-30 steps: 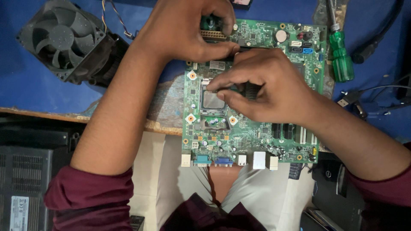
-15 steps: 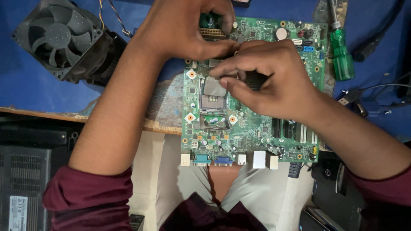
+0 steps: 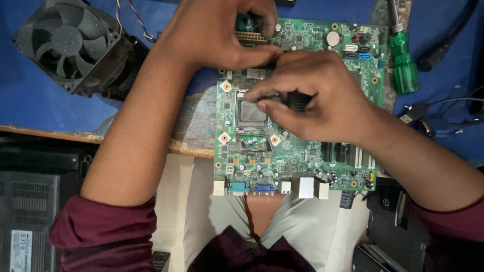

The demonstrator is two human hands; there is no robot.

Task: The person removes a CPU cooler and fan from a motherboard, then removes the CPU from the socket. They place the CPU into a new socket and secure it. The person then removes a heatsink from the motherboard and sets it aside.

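A green motherboard [image 3: 302,156] lies on the blue mat, its near edge hanging over my lap. My left hand [image 3: 217,35] grips the board's far edge beside a tan connector. My right hand [image 3: 322,98] rests over the board's middle, with thumb and forefinger pinched on the right edge of the square grey processor [image 3: 249,113] in its socket. The socket's metal cover plate [image 3: 252,144] is folded open toward me. Slots under my right palm are hidden.
A black cooler fan [image 3: 68,43] with trailing wires sits at the far left on the blue mat [image 3: 30,106]. A green-handled screwdriver [image 3: 403,63] lies right of the board, near black cables [image 3: 443,108]. A dark computer case [image 3: 30,211] stands at lower left.
My right hand has shifted up and to the right, uncovering the processor it was covering. My left hand keeps its hold on the far edge.
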